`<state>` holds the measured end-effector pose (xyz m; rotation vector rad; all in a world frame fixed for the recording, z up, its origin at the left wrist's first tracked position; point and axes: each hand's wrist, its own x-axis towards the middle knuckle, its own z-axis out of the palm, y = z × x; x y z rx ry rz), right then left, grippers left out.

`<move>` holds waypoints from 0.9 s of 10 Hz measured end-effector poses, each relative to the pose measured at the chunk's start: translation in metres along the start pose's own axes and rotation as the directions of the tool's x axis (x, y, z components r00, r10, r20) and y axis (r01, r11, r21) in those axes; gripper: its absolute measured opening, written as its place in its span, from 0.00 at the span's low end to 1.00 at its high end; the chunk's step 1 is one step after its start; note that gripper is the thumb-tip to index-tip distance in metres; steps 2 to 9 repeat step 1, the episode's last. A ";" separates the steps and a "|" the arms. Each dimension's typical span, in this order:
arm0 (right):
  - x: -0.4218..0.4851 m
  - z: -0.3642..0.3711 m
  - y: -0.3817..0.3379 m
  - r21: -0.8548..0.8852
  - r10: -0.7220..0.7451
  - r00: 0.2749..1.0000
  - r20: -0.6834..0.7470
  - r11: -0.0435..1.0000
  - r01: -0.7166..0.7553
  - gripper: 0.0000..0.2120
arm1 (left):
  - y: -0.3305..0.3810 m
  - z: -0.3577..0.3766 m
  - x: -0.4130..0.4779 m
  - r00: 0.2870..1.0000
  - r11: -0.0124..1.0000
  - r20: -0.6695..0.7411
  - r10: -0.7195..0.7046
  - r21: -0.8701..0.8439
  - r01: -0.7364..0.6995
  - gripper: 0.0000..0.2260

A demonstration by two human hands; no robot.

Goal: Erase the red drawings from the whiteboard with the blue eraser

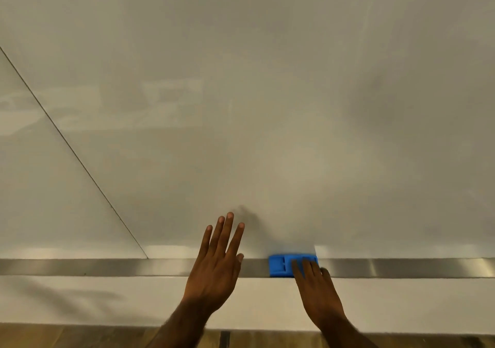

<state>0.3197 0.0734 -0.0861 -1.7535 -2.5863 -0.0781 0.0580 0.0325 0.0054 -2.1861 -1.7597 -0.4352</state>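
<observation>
A broad, glossy white whiteboard (pixel 267 93) fills the upper three quarters of the frame, and its surface shows only soft reflections and grey shadows. A thin dark seam (pixel 75 152) runs slantwise across its left part, from the left edge down to the ledge. Along the board's lower edge a long brushed-metal tray ledge (pixel 107 267) crosses the frame from side to side. Below it lies a pale wall band (pixel 93 299), and under that, at the bottom of the frame, a strip of wood-toned floor (pixel 80 339).

In the lower centre, the left hand (pixel 215 270) is raised, fully open, with straight fingers spread and pointing up over the board; it holds nothing. Lower centre-right, the right hand (pixel 317 291) reaches forward with fingers extended and fairly flat, their tips lying on top of the small blue rectangular plastic eraser (pixel 281 265); they are not closed around it. The eraser sits on the metal ledge, against the board's bottom edge, right of the left hand.
</observation>
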 end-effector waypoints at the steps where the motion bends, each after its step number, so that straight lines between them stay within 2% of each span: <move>1: 0.000 -0.012 0.002 0.083 0.076 0.997 -0.011 0.994 -0.075 0.40 | -0.009 -0.026 0.014 0.997 1.000 -0.075 0.020 -0.007 -0.021 0.29; 9: 0.000 -0.012 0.002 0.083 0.076 0.997 -0.011 0.994 -0.075 0.40 | -0.009 -0.026 0.014 0.997 1.000 -0.075 0.020 -0.007 -0.021 0.29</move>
